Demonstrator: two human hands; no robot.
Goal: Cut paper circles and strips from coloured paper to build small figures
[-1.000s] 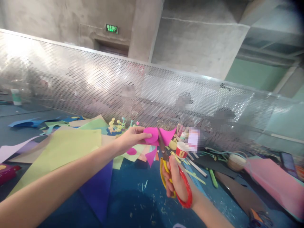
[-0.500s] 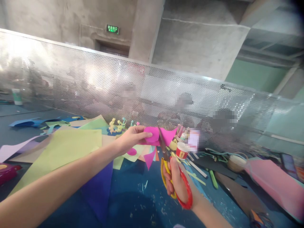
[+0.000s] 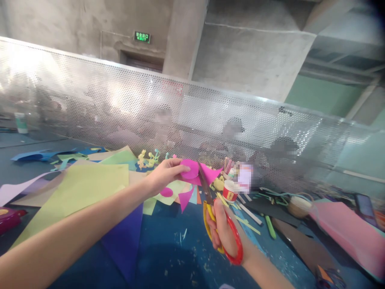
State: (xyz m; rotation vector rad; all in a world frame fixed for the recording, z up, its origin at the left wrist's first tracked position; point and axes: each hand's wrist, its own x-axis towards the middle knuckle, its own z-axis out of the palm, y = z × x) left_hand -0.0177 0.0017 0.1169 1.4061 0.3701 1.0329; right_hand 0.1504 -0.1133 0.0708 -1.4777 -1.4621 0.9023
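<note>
A piece of magenta paper (image 3: 190, 170) is pinched between the thumb and fingers of my left hand (image 3: 166, 173). Its left part has a rounded edge, and a pointed strip sticks out to the right of the blades. My right hand (image 3: 224, 224) is closed round the red and yellow handles of a pair of scissors (image 3: 206, 188). The blades point up and away, and their tips meet the paper at the rounded edge. A magenta offcut (image 3: 185, 198) hangs below the paper. Lower left of it, a magenta oval (image 3: 166, 192) lies on pale green paper.
Yellow-green sheets (image 3: 93, 186) and a dark blue sheet (image 3: 123, 237) cover the left side. Behind my hands stand small yellow paper figures (image 3: 146, 158). To the right are a red and white tub (image 3: 230, 190), paper strips, a green cutter (image 3: 270, 227) and pink sheets (image 3: 349, 233). A perforated screen (image 3: 120, 92) runs along the back.
My left hand has shifted the magenta paper slightly left and turned it a little. The offcut hanging below has moved left with it, and the scissors have shifted slightly left.
</note>
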